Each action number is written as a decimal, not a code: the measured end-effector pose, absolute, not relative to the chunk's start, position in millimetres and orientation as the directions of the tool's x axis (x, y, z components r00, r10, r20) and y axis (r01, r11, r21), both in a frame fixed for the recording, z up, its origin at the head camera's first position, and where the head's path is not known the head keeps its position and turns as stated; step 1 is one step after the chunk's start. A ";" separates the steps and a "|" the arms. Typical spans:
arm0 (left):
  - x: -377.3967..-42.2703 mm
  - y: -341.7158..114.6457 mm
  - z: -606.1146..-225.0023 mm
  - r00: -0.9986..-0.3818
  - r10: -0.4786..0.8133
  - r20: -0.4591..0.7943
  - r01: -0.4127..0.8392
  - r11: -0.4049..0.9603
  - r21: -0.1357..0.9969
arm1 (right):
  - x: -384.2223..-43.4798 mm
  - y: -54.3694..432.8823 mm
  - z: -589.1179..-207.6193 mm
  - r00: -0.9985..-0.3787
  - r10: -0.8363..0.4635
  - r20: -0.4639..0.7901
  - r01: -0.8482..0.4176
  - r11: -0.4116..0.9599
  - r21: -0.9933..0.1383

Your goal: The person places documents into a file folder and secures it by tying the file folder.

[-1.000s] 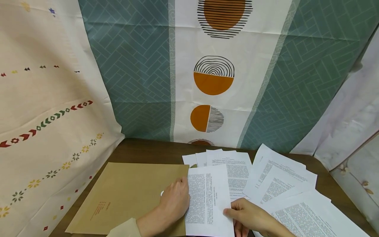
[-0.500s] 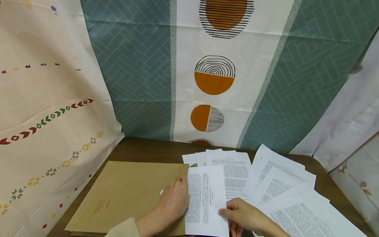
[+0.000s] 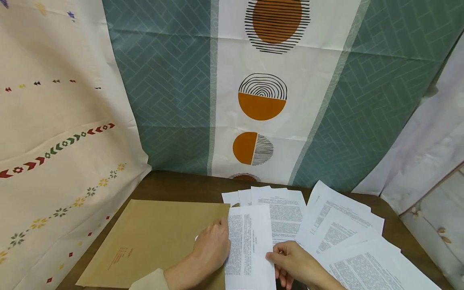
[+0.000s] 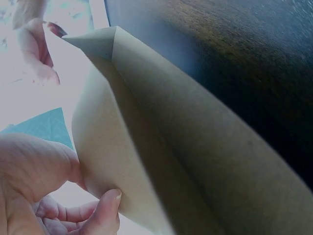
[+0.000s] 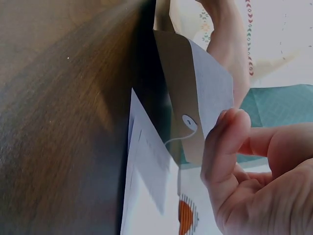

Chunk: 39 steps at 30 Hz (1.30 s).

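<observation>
A large brown envelope [image 3: 156, 233] lies flat, its mouth facing right. My left hand [image 3: 214, 245] pinches the upper layer at the mouth, holding it apart from the lower layer, as the left wrist view shows. A printed sheet [image 3: 250, 241] sits partly inside the mouth, its left part hidden by the envelope. With thumb and fingers, my right hand [image 3: 297, 262] pinches the sheet's right edge. Under the sheet in the right wrist view is the envelope's flap [image 5: 176, 83], with a round white button [image 5: 189, 122] and a string.
Printed papers [image 3: 282, 213] lie fanned behind the held sheet. More printed sheets [image 3: 366, 266] spread across the right side of the dark wooden table [image 3: 174, 185]. A patterned curtain [image 3: 174, 88] hangs along the table's back edge.
My right hand has moved left with the sheet, and less of the sheet shows outside the envelope. The left hand keeps its hold on the envelope's mouth.
</observation>
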State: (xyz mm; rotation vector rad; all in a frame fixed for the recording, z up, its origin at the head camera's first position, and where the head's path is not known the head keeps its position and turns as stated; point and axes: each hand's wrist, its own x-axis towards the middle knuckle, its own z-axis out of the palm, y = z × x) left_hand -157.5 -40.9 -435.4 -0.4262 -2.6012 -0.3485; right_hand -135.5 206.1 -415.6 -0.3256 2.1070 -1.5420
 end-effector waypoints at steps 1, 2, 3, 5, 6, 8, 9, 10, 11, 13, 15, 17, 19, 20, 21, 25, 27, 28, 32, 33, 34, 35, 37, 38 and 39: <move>-157.5 -41.3 -435.8 -0.835 0.236 0.497 0.358 0.919 0.164 | -135.9 204.3 -415.5 -0.846 -0.468 -0.253 0.099 0.328 -0.939; -157.3 -41.4 -436.0 -0.833 0.237 0.499 0.359 0.919 0.163 | -136.3 202.4 -415.5 -0.848 -0.467 -0.252 0.097 0.330 -0.939; -157.2 -41.5 -436.2 -0.832 0.236 0.502 0.360 0.919 0.164 | -136.9 200.2 -415.6 -0.849 -0.465 -0.250 0.095 0.332 -0.939; -156.9 -41.7 -436.4 -0.829 0.236 0.506 0.360 0.919 0.162 | -138.2 195.5 -415.7 -0.850 -0.466 -0.247 0.090 0.333 -0.938; -156.9 -41.8 -436.5 -0.829 0.237 0.507 0.362 0.918 0.162 | -138.9 193.4 -415.8 -0.850 -0.467 -0.244 0.086 0.335 -0.938; -156.6 -42.1 -436.7 -0.830 0.236 0.506 0.362 0.917 0.167 | -140.2 189.0 -416.2 -0.849 -0.471 -0.237 0.078 0.333 -0.940; -156.5 -42.4 -437.0 -0.831 0.236 0.504 0.363 0.916 0.169 | -140.7 187.0 -416.5 -0.850 -0.474 -0.232 0.076 0.326 -0.942; -156.3 -42.3 -437.0 -0.834 0.235 0.500 0.362 0.916 0.173 | -141.0 185.3 -416.9 -0.850 -0.475 -0.226 0.076 0.314 -0.946; -156.2 -42.2 -437.2 -0.835 0.233 0.498 0.362 0.915 0.178 | -141.3 183.5 -417.3 -0.853 -0.475 -0.219 0.077 0.300 -0.951; -155.9 -42.1 -437.4 -0.840 0.226 0.493 0.355 0.916 0.186 | -141.7 179.2 -418.2 -0.859 -0.470 -0.204 0.081 0.269 -0.960; -155.6 -41.7 -437.5 -0.842 0.218 0.493 0.350 0.917 0.191 | -141.9 174.6 -419.1 -0.868 -0.459 -0.188 0.081 0.243 -0.967; -155.4 -41.2 -437.1 -0.842 0.210 0.497 0.345 0.917 0.198 | -142.3 170.2 -419.5 -0.879 -0.443 -0.176 0.076 0.235 -0.969; -155.1 -40.6 -436.4 -0.846 0.205 0.493 0.342 0.917 0.204 | -142.8 166.3 -419.3 -0.886 -0.432 -0.170 0.070 0.236 -0.969; -155.0 -40.5 -435.9 -0.848 0.203 0.490 0.339 0.918 0.207 | -143.1 164.7 -419.0 -0.888 -0.427 -0.167 0.069 0.236 -0.969; -155.0 -40.3 -435.3 -0.850 0.203 0.485 0.339 0.917 0.211 | -143.6 163.4 -418.8 -0.891 -0.425 -0.162 0.065 0.236 -0.970; -155.4 -40.2 -433.0 -0.858 0.196 0.475 0.328 0.921 0.212 | -146.1 159.0 -417.8 -0.896 -0.420 -0.145 0.050 0.229 -0.972; -155.6 -40.4 -432.4 -0.859 0.198 0.473 0.326 0.923 0.206 | -147.3 157.4 -418.3 -0.898 -0.417 -0.140 0.045 0.230 -0.972; -155.5 -40.4 -432.4 -0.860 0.198 0.470 0.325 0.923 0.206 | -147.8 156.5 -418.3 -0.899 -0.414 -0.143 0.048 0.231 -0.972; -154.5 -40.2 -433.0 -0.861 0.206 0.464 0.328 0.924 0.197 | -149.1 152.9 -419.2 -0.899 -0.413 -0.147 0.053 0.230 -0.972; -154.5 -40.2 -433.4 -0.861 0.208 0.464 0.329 0.924 0.195 | -149.5 151.9 -419.2 -0.899 -0.414 -0.144 0.051 0.227 -0.972; -154.6 -40.1 -433.7 -0.859 0.209 0.467 0.330 0.924 0.192 | -149.9 150.6 -419.2 -0.898 -0.417 -0.140 0.048 0.223 -0.974; -155.0 -40.2 -434.0 -0.855 0.210 0.474 0.330 0.925 0.186 | -150.2 149.4 -418.9 -0.897 -0.420 -0.135 0.044 0.219 -0.975; -156.2 -40.4 -434.7 -0.849 0.208 0.485 0.331 0.926 0.183 | -150.7 146.6 -418.0 -0.893 -0.430 -0.130 0.041 0.211 -0.977; -156.6 -40.5 -434.9 -0.846 0.208 0.491 0.332 0.926 0.178 | -150.9 145.2 -417.7 -0.891 -0.436 -0.129 0.042 0.205 -0.978; -157.1 -40.6 -435.3 -0.843 0.209 0.495 0.333 0.926 0.176 | -151.0 143.8 -417.3 -0.886 -0.445 -0.130 0.044 0.199 -0.979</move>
